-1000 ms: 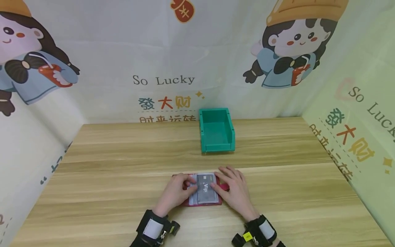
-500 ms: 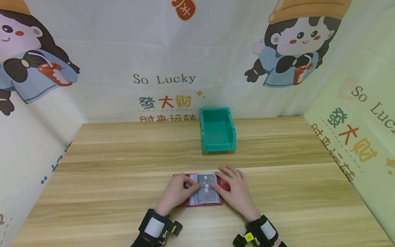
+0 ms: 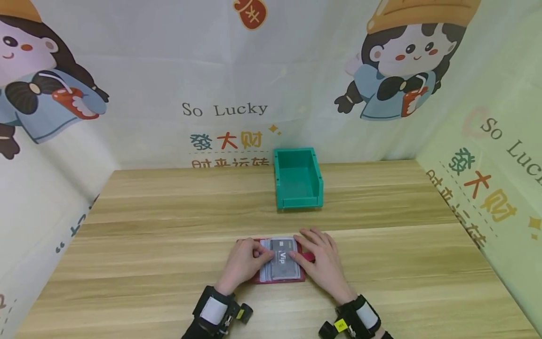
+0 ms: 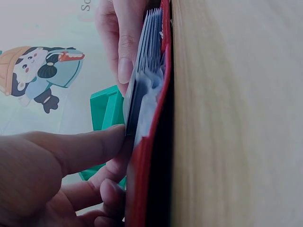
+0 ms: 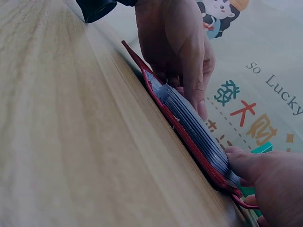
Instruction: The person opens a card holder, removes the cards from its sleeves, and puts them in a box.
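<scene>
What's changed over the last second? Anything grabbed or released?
Left hand slid slightly right; its thumb tip now reaches the left edge of the grey rectangular VIP card. Thumb and index finger drew closer together at the translucent plastic sleeves. Nothing visibly let go. Unchanged: right hand on the red booklet-style card holder, green plastic open-topped bin.

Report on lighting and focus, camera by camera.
Head: bright, fairly even light, "Vip" legible on the card, the right-side backdrop tinted yellow-green; left wrist: dimmer, bluish, a near-black strip under the red card holder, tabletop grain soft; right wrist: also dim, tabletop blurred toward the left edge.
</scene>
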### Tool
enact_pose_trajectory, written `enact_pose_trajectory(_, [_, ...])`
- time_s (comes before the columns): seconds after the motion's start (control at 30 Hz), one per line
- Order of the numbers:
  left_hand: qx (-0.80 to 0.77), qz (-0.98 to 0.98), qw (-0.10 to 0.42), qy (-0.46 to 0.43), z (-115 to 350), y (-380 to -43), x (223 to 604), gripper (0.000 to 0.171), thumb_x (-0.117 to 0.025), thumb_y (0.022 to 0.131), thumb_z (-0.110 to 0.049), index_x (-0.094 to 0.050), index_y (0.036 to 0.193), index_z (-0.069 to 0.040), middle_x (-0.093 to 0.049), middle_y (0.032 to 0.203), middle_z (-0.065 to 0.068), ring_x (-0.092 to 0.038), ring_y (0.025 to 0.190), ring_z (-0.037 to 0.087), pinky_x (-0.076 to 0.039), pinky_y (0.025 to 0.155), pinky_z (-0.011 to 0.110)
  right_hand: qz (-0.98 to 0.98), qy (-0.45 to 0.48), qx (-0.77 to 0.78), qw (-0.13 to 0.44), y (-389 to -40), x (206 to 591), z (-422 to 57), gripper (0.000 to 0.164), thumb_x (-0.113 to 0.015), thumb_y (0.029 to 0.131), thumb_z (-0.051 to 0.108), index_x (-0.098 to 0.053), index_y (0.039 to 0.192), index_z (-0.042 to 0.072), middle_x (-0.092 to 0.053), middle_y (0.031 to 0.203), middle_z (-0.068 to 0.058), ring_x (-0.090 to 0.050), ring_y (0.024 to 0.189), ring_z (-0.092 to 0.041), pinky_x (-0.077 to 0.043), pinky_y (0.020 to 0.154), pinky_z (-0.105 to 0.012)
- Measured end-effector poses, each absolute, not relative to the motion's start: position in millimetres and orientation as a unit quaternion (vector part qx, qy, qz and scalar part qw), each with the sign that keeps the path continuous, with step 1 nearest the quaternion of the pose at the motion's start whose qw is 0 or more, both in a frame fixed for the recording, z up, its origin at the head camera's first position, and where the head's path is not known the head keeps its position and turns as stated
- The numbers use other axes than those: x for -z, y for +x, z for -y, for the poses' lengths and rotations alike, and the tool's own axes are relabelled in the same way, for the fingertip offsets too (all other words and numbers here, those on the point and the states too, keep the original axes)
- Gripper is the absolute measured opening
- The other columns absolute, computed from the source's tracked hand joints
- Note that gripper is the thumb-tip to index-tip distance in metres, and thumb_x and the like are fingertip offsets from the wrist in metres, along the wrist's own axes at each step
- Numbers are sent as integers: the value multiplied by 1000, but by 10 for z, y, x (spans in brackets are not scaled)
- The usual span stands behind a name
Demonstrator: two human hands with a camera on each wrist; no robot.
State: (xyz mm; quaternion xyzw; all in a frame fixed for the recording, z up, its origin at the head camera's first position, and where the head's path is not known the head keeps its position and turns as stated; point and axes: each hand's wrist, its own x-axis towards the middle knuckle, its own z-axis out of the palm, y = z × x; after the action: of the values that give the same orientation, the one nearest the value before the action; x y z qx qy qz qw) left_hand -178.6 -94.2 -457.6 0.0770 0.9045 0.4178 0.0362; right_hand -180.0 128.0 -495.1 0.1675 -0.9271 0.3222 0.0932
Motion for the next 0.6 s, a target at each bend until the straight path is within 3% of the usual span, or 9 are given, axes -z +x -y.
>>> enact_pose_trajectory(0.33, [-424,-901,43,78,946,-1797,4562,18,-79,94,-17,-79,86,-1,-54,72,0,-45,65,10,-30,59,22,931,168,-312,89,-1800,4942,-1281,44,-74,97,33,-72,132,5,-63,144,-20,-48,142,-46,-29,119,-67])
enact_pose_trajectory(0.6, [-442,-891,82,72,1015,-1810,4563,17,-77,95,-14,-77,85,0,-52,72,0,-47,67,12,-31,60,22,929,164,-319,87,-1791,4949,-1280,44,-74,97,32,-72,132,6,-64,143,-19,-48,142,-45,-29,119,-67])
